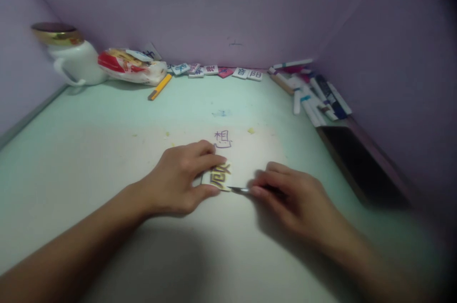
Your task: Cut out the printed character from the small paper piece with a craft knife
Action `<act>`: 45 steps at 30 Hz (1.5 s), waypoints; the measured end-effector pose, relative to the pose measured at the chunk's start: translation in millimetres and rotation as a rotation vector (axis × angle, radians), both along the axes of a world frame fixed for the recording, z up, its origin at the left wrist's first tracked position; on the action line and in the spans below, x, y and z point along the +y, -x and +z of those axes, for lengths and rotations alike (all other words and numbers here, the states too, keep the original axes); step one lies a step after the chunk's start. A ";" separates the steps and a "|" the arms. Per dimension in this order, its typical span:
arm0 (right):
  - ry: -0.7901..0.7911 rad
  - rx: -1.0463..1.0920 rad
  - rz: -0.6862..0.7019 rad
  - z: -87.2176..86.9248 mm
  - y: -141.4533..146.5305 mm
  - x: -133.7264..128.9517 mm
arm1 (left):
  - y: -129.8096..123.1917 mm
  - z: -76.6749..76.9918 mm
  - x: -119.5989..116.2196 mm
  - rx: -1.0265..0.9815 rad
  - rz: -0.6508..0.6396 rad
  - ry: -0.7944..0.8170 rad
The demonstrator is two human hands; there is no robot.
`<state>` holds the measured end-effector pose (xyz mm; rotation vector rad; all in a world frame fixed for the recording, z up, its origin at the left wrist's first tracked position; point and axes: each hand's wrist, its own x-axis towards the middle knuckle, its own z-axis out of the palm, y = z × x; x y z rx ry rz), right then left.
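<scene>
My left hand (180,176) pinches a small white tile (218,178) against the tabletop, thumb on the near edge and fingers on the far edge. A dark, yellow-outlined character marks the tile's face. In my right hand (298,196) is a slim craft knife (242,190), its metal tip at the tile's near right corner. Most of the knife's handle is hidden by my fingers. Just beyond the tile, a purple character (222,138) is written on the table surface.
Several character tiles (241,73) line the back wall. At the back left stand a white mug (84,65), a red-and-white packet (132,67) and a yellow stick-like piece (160,86). Markers (310,98) and a dark flat slab (357,165) lie right. Yellow scraps (251,130) dot the table.
</scene>
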<state>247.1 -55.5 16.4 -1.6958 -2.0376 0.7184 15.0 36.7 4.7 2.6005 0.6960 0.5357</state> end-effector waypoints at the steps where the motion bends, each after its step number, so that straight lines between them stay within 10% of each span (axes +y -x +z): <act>1: 0.021 0.003 0.011 1.4 -0.8 0.3 | 0.1 0.0 0.1 0.000 -0.002 -0.001; 45: 0.015 -0.174 -0.061 10.5 12.5 4.3 | 2.0 0.5 1.6 0.014 -0.030 0.045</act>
